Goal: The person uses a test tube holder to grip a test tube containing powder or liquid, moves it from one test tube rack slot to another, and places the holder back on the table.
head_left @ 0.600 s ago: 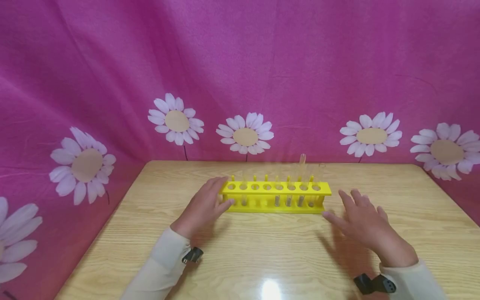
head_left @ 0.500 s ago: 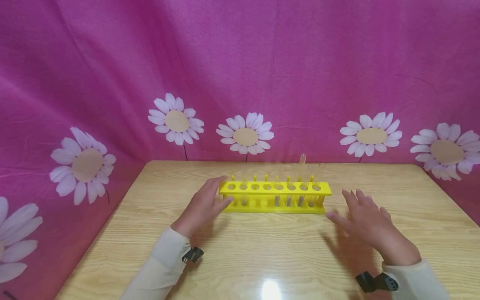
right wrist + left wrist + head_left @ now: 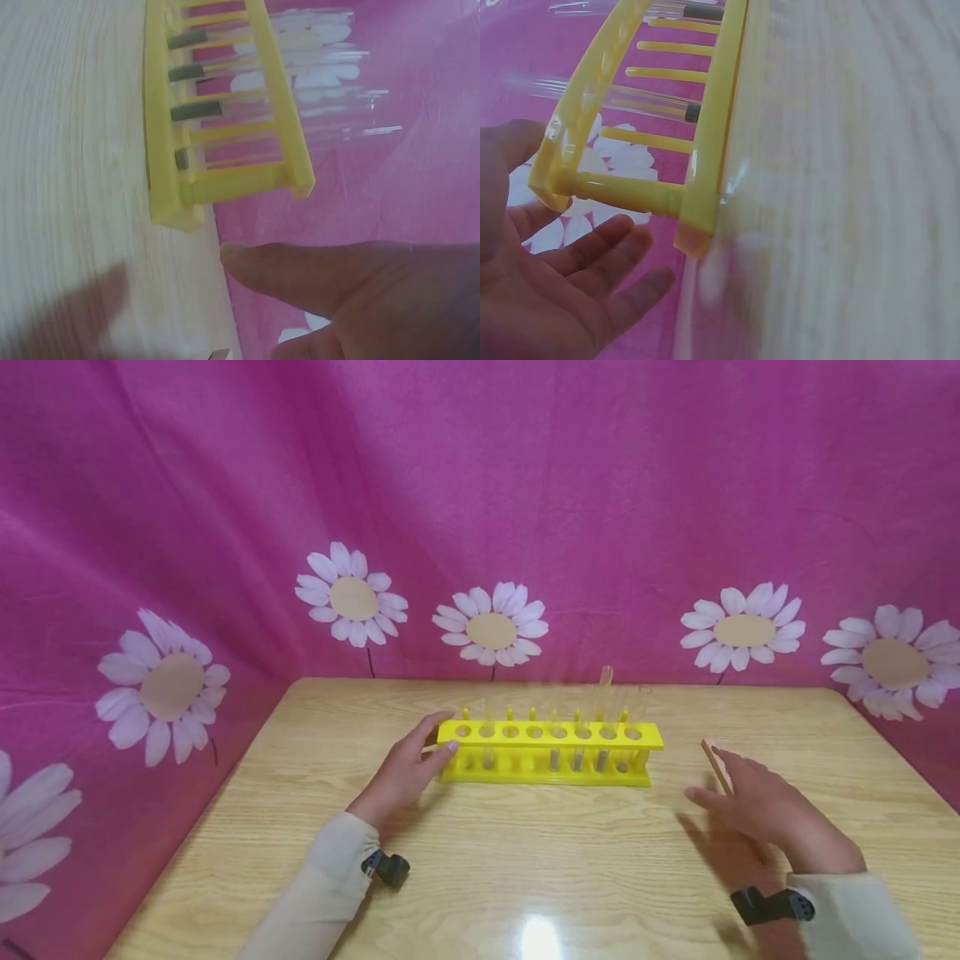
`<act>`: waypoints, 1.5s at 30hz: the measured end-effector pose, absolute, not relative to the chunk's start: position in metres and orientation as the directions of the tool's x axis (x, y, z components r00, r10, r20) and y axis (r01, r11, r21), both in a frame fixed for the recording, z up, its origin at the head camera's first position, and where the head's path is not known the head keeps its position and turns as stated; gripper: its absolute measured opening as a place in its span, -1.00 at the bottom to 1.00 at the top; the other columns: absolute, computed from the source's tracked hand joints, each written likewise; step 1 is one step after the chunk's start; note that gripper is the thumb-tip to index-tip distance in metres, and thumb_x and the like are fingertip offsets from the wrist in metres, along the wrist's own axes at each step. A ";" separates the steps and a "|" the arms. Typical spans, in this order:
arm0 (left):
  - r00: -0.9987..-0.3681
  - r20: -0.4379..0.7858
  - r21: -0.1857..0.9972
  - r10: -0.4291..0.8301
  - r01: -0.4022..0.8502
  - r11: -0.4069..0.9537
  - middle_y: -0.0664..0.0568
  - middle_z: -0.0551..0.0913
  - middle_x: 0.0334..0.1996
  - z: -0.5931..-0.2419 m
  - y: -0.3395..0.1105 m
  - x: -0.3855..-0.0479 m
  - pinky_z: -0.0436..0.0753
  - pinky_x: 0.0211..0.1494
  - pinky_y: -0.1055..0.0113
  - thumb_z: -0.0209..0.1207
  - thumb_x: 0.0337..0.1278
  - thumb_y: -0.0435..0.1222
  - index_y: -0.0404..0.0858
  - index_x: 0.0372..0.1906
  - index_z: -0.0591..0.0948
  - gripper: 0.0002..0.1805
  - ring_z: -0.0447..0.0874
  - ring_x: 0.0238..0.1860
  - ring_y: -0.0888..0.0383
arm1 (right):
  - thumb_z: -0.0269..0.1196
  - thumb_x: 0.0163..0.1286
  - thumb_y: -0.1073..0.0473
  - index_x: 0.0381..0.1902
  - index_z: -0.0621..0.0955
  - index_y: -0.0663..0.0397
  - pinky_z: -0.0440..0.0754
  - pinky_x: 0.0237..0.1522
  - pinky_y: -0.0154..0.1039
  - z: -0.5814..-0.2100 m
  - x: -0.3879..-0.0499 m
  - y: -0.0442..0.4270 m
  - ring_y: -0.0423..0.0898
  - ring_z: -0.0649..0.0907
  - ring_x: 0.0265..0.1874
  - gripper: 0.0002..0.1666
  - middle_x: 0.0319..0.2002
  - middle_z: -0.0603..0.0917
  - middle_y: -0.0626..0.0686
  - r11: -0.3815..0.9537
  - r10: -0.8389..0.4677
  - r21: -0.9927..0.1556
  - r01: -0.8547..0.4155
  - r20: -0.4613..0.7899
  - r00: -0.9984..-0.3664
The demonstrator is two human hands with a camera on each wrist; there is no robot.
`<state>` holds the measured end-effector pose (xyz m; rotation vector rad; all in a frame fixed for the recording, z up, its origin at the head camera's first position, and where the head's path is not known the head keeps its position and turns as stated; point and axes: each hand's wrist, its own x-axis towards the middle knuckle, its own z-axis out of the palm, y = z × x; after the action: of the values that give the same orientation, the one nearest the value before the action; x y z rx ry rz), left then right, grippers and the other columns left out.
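A yellow test tube rack (image 3: 543,735) stands on the table, holding several clear tubes with dark grey matter low inside, mostly at its right half. At the rack's left end my left hand (image 3: 397,777) pinches the top bar, thumb in front and a finger behind; in the left wrist view, the other fingers of this hand (image 3: 570,292) spread below the bar. Right of the rack and apart from it, my right hand (image 3: 776,810) has its thumb and fingers extended. A thin brown stick-like shape (image 3: 717,768) shows by its fingers; whether they hold it, I cannot tell.
The light wooden table (image 3: 480,868) carries the rack near its back edge. Behind and to the left hangs a magenta cloth (image 3: 480,485) printed with white daisies. Black wrist devices sit at both cuffs.
My right hand has drawn away from the rack, right and slightly down, and the brown shape has come into sight beside it. The left thumb has moved up onto the top bar.
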<state>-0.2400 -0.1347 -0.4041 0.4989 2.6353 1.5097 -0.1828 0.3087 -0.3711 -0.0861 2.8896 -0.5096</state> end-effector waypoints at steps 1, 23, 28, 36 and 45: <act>-0.946 0.100 0.856 0.307 0.239 0.458 0.09 0.28 0.39 -0.405 -0.135 -0.240 0.39 0.33 0.05 0.07 0.37 -0.02 0.14 0.42 0.24 -0.43 0.31 0.35 0.02 | 0.17 0.29 -0.35 0.41 0.01 0.53 0.28 0.08 0.46 -0.372 -0.184 0.310 0.57 0.27 0.16 0.21 0.22 0.21 0.65 0.936 -0.084 -0.351 -0.007 -0.203 -0.976; -0.965 0.023 0.942 0.260 0.108 0.317 0.17 0.15 0.45 -0.424 -0.139 -0.252 0.14 0.42 -0.14 -0.05 0.39 0.11 0.25 0.42 0.25 -0.47 0.17 0.41 -0.03 | 0.21 0.26 -0.33 0.11 0.23 0.58 0.54 -0.31 0.06 -0.385 -0.192 0.331 0.22 0.49 -0.31 0.03 -0.24 0.49 0.41 0.931 0.058 -0.328 0.162 -0.306 -0.950; -0.961 0.021 0.960 0.276 0.097 0.264 0.15 0.21 0.42 -0.427 -0.139 -0.251 0.10 0.41 -0.18 -0.05 0.38 0.13 0.25 0.42 0.25 -0.45 0.26 0.36 -0.01 | 0.24 0.28 -0.22 -0.09 0.35 0.48 0.47 -0.44 -0.11 -0.387 -0.190 0.331 0.09 0.47 -0.43 -0.22 -0.42 0.45 0.21 0.921 0.075 -0.348 0.176 -0.285 -0.956; -0.960 0.045 0.976 0.277 0.102 0.194 0.23 0.22 0.41 -0.433 -0.140 -0.252 0.08 0.44 -0.12 -0.03 0.37 0.13 0.33 0.38 0.28 -0.49 0.22 0.37 0.05 | 0.22 0.33 -0.03 -0.40 0.44 0.27 0.35 -0.54 -0.20 -0.389 -0.184 0.328 0.00 0.43 -0.53 -0.58 -0.55 0.39 0.08 0.904 0.094 -0.391 0.177 -0.221 -0.971; -0.960 0.048 0.977 0.277 0.102 0.187 0.25 0.18 0.44 -0.435 -0.141 -0.251 0.04 0.46 -0.10 -0.01 0.33 0.17 0.31 0.38 0.30 -0.46 0.06 0.45 0.07 | 0.23 0.32 0.04 -0.55 0.58 0.25 0.34 -0.58 -0.19 -0.393 -0.182 0.330 0.01 0.42 -0.57 -0.61 -0.61 0.48 0.06 0.921 0.131 -0.353 0.166 -0.120 -0.984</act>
<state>-0.2507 -0.1409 -0.4350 0.3719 2.3086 1.8827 -0.1825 0.3300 -0.3930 0.2308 2.9861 -0.5604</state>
